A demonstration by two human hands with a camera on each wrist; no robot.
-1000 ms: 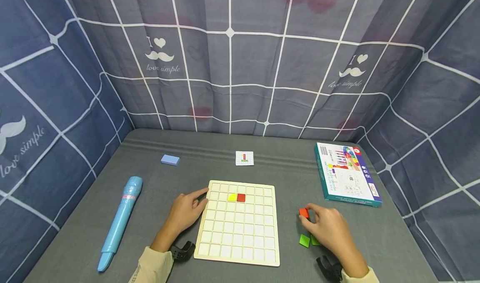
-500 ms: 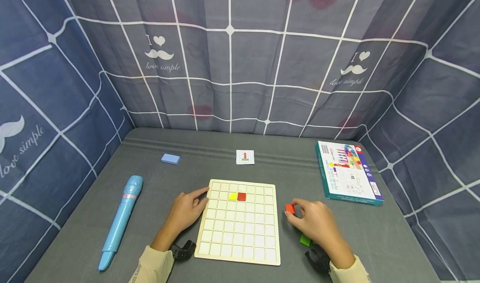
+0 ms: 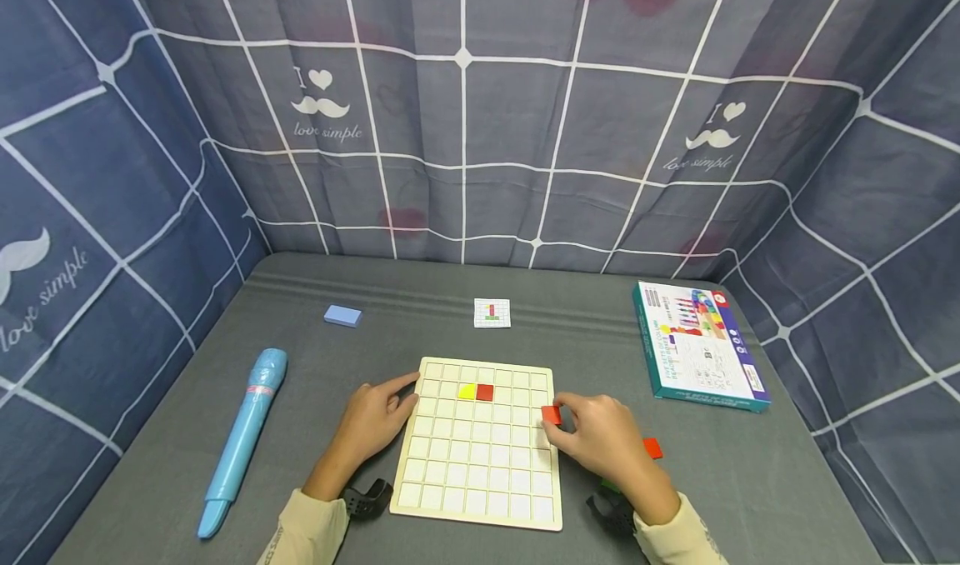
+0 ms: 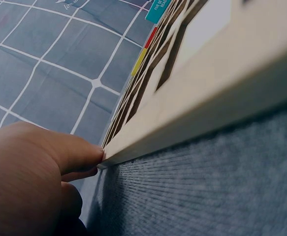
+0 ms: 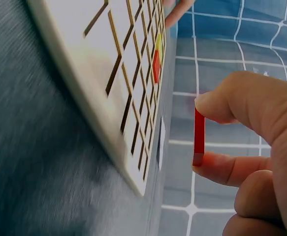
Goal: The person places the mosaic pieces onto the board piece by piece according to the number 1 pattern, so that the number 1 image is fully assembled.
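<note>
A cream grid board (image 3: 480,482) lies flat, with a yellow tile (image 3: 467,392) and a red tile (image 3: 485,392) side by side in its upper rows. My left hand (image 3: 372,419) touches the board's left edge with thumb and index finger; the left wrist view shows the fingertips right at the edge. A second square red tile (image 5: 199,137) is pinched by its edges between thumb and index finger of my right hand (image 3: 600,433), raised over the board's right edge. Behind that hand lie another red tile (image 3: 652,448) and a green tile (image 3: 611,485), mostly hidden by the wrist.
A small card (image 3: 492,313) with a grid pattern lies beyond the board. At the back right rests a boxed game (image 3: 701,348). On the left are a blue block (image 3: 342,316) and a long light-blue stick-shaped case (image 3: 243,440). Patterned curtains (image 3: 465,132) enclose the table.
My right hand has carried the red tile leftward from the table to the board's right edge, uncovering another red tile behind it. The left hand has stayed at the board's edge.
</note>
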